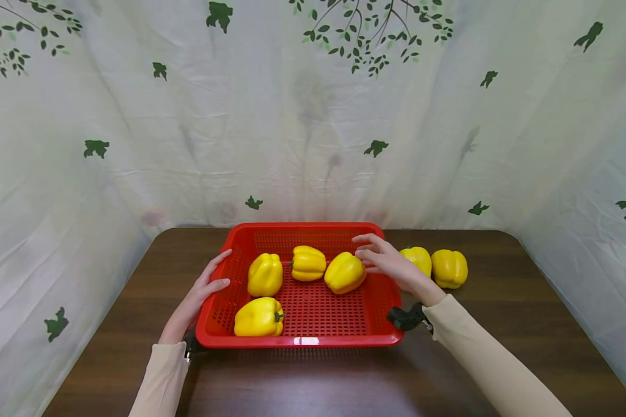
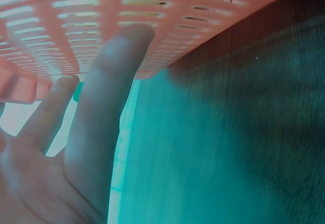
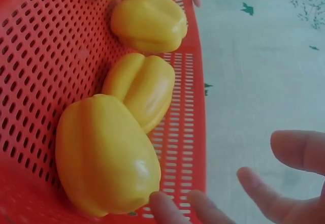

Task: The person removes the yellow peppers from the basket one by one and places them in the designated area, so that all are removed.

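A red perforated plastic basket (image 1: 313,341) sits on the table with several yellow bell peppers inside. My left hand (image 1: 195,301) rests against the basket's left side; the left wrist view shows its fingers (image 2: 101,97) extended along the outer wall. My right hand (image 1: 391,263) is over the basket's right side, fingers spread and holding nothing. Closest to it is a yellow bell pepper (image 1: 345,273), also large in the right wrist view (image 3: 106,158), where one fingertip reaches its edge. Other peppers lie at the back middle (image 1: 309,263), left (image 1: 265,275) and front left (image 1: 259,317).
Two more yellow bell peppers, one partly behind my right hand (image 1: 418,259) and one farther right (image 1: 450,269), lie on the brown wooden table (image 1: 501,324) outside the basket. A pale curtain (image 1: 292,145) with green leaf prints hangs behind and at both sides.
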Demonstrator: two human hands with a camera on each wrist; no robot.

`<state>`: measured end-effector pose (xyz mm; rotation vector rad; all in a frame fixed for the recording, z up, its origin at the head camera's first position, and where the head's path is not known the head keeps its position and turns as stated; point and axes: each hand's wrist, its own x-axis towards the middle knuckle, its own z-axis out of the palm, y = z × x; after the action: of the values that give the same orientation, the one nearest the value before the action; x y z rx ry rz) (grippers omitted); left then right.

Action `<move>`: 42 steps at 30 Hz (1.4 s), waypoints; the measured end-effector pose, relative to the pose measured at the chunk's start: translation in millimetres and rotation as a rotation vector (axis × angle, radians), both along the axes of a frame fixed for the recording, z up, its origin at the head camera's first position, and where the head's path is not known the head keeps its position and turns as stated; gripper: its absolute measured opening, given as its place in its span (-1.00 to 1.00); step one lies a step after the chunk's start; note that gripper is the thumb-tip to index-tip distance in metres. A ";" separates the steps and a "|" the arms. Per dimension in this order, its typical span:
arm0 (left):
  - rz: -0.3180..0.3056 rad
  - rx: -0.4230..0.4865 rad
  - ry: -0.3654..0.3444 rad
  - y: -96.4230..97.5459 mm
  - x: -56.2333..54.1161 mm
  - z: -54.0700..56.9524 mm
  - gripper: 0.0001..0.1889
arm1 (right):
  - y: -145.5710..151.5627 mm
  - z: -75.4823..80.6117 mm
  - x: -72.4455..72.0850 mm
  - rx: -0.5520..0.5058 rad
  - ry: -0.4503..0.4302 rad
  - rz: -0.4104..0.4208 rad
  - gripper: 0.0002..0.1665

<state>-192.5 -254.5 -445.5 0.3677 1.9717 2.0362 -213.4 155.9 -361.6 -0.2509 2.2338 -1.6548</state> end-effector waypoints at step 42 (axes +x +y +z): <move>-0.003 -0.006 0.017 0.3 -0.4 -0.7 -0.32 | -22.5 -22.3 -17.2 0.271 -0.096 0.010 -0.25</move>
<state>-192.9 -254.2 -446.2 0.3872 1.9854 2.0315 -230.6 133.4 -383.9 -0.1109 2.3447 -1.3091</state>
